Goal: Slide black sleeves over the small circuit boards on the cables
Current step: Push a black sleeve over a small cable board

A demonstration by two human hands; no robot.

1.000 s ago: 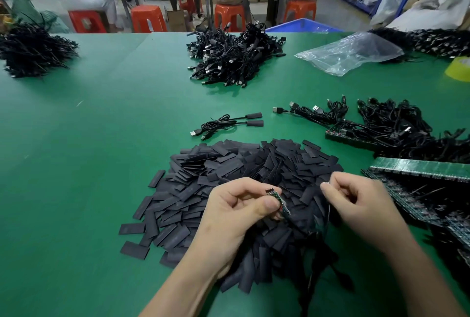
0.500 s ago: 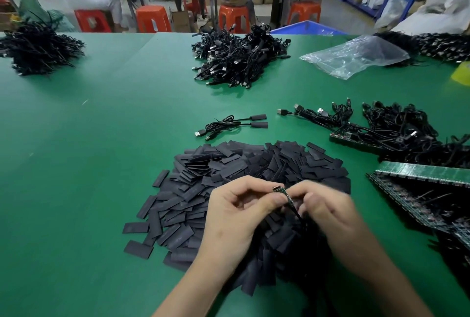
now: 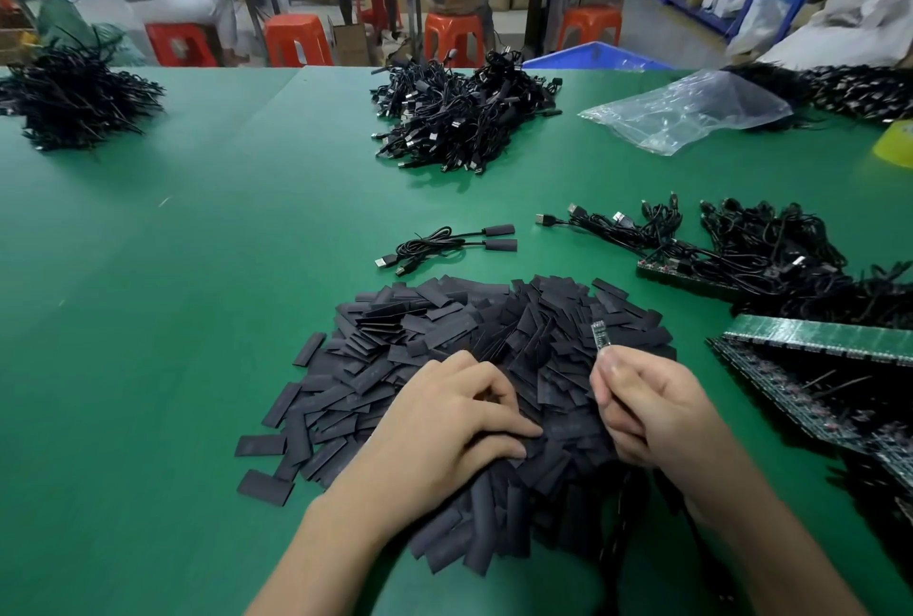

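Handover done: half a second ago both hands were bunched on the board, and now my right hand (image 3: 652, 408) has it alone. Thumb and forefinger are clamped on the lower end of the small circuit board (image 3: 599, 334), which stands upright and bare above the fingertips, with no sleeve on it yet.

The left hand (image 3: 459, 422) has let go and dropped onto the pile of black sleeves (image 3: 444, 319). Its fingers are curled down into the loose pieces, but I cannot tell whether it has one pinched. I read this as fetching the next sleeve, with threading to follow.

Further out on the green table (image 3: 197, 319), two sleeved cables (image 3: 500, 230) lie just past the pile. Beyond them sits the far heap of cables (image 3: 459, 121).
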